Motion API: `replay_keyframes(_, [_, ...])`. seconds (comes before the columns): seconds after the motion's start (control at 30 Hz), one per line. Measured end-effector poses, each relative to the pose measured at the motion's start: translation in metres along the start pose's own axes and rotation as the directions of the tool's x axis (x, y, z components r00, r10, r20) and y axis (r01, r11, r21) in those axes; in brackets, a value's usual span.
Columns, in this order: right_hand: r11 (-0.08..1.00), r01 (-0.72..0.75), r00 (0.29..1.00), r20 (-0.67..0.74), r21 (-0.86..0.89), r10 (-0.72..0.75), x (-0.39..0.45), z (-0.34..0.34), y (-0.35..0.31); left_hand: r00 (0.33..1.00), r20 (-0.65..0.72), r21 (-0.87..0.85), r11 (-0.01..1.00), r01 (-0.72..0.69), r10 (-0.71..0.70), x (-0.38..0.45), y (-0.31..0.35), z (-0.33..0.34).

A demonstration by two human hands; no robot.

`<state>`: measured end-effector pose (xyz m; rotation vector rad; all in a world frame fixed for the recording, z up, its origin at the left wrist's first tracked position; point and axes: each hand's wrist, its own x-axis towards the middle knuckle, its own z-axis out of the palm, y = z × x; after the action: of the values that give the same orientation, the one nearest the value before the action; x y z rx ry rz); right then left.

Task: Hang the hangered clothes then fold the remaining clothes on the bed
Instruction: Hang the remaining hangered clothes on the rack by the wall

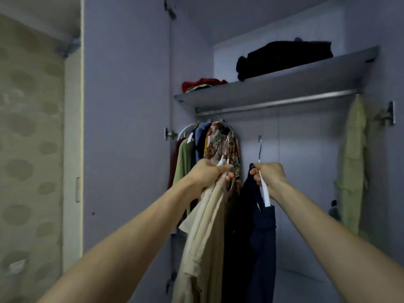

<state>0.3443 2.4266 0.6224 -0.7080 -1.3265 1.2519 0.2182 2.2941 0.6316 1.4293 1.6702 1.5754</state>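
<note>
A navy garment (pixel 262 232) on a white hanger (pixel 265 191) is held up inside the open wardrobe, its metal hook (pixel 259 147) raised below the steel rail (pixel 277 103) and not touching it. The hanger's arm is gripped by the right hand (pixel 271 176), fingers curled round it just under the hook. Beside it, to the left, a beige garment (pixel 205 232) is carried; its white hanger (pixel 221 161) is clutched in the left hand (pixel 207 173), fist closed around hanger and cloth together, with the fabric trailing down past the forearm. A second, dark garment seems to hang between the two, though which hanger bears it cannot be told.

Behind the left hand, clothes already on the rail are seen bunched at its left end: a floral piece (pixel 220 145), a blue one (pixel 202 136), a green one (pixel 184 158) and a dark red one (pixel 175 162) at the edge. The middle of the rail is bare. At the far right end a pale green garment (pixel 352 167) is hung against the wardrobe side.

Above the rail, a shelf (pixel 284 86) is loaded with a folded black bundle (pixel 284 59) to the right and a red heap (pixel 203 83) to the left. The wardrobe door (pixel 126 119) is swung open on the left, with patterned wallpaper (pixel 30 136) beyond it.
</note>
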Motion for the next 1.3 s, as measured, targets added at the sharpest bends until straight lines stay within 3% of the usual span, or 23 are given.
replay_keyframes(0.3, [0.992,0.111,0.984,-0.133,-0.058,-0.118,0.126,0.007,-0.025,0.992,0.095,-0.052,0.996,-0.073,0.078,0.160,0.024,0.007])
replay_keyframes(0.47, [0.982,0.148,0.975,-0.146,-0.118,-0.165,0.212,0.015,-0.024,0.991,0.082,-0.191,0.977,-0.091,0.108,0.252,0.014,0.019])
replay_keyframes(0.77, [0.961,0.195,0.965,-0.136,-0.197,-0.224,0.391,0.040,-0.020,0.981,0.015,-0.221,0.957,-0.188,0.196,0.425,0.019,0.045])
replay_keyframes(1.0, [0.919,0.307,0.937,-0.091,-0.248,-0.338,0.475,0.067,-0.040,0.962,-0.033,-0.265,0.926,-0.270,0.271,0.522,0.035,0.048])
replay_keyframes(1.3, [0.896,0.370,0.914,-0.078,-0.247,-0.399,0.524,0.091,-0.052,0.962,-0.069,-0.186,0.945,-0.271,0.262,0.593,0.025,0.027])
